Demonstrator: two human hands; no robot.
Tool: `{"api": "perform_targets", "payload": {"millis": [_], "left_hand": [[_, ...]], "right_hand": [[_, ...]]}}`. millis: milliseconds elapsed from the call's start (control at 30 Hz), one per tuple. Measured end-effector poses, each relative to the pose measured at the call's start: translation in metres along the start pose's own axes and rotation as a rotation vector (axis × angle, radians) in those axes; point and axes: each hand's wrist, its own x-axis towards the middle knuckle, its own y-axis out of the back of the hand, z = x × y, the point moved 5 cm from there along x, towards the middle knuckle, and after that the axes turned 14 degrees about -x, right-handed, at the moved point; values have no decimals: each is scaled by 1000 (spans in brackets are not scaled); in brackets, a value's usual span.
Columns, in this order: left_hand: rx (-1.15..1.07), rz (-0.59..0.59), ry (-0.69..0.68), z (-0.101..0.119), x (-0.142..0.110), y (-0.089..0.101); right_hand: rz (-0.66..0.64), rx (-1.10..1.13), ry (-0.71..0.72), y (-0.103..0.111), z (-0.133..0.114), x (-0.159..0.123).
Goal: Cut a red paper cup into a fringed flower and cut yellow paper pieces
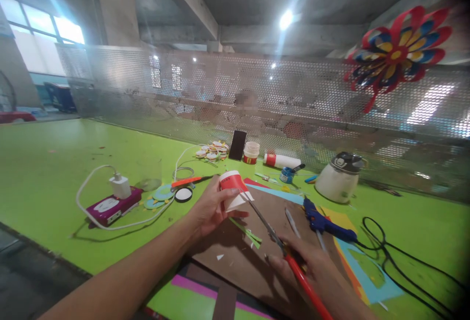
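My left hand (216, 207) is wrapped round a red and white paper cup (232, 182), held tilted over a brown board (238, 261). A cut runs into the cup's white rim on the right. My right hand (304, 256) grips a pair of scissors (270, 232) with red handles, its long blades reaching the cup's cut edge. Under the cup lie thin green paper strips (253, 235) and small white scraps (220, 257). A silver craft knife or similar thin blade (292, 222) rests on the board nearby.
A blue glue gun (326, 222) with a black cord lies right, over coloured paper (370, 266). Behind stand a white kettle (338, 178), a blue jar (286, 175), stacked cups (251, 153) and a phone (237, 144). A purple power strip (113, 207) sits left. Perforated metal panels (205, 94) border the green table.
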Motion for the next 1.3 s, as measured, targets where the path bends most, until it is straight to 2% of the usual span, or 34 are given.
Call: {"api": "perform_targets", "payload": {"millis": [200,467,567,733,867,1000,1133,1300], "left_hand": [[-26,74,-18,-2,2,5],[-34,19,-39,-2,1,3],[-36,33,-53,1,1,4],[-108,15,37,2,4,6],[-161,30,27,6,5,5],[-161,20,6,6,4,3],[-163,-17,-27,4,5,3],[-151,-60,-76,5,3,-2]], "right_hand": [[-70,13,18,-7,1,0],[91,-185,19,-3,-3,-7],[93,-222,-5,-3,-2,-9],[106,-248,26,-3,-3,-10],[73,-256,12,-2,-6,-12],[34,-166,3,0,-9,-11],[-47,35,24,-2,-10,-7],[-76,187,17,0,-12,-9]]}}
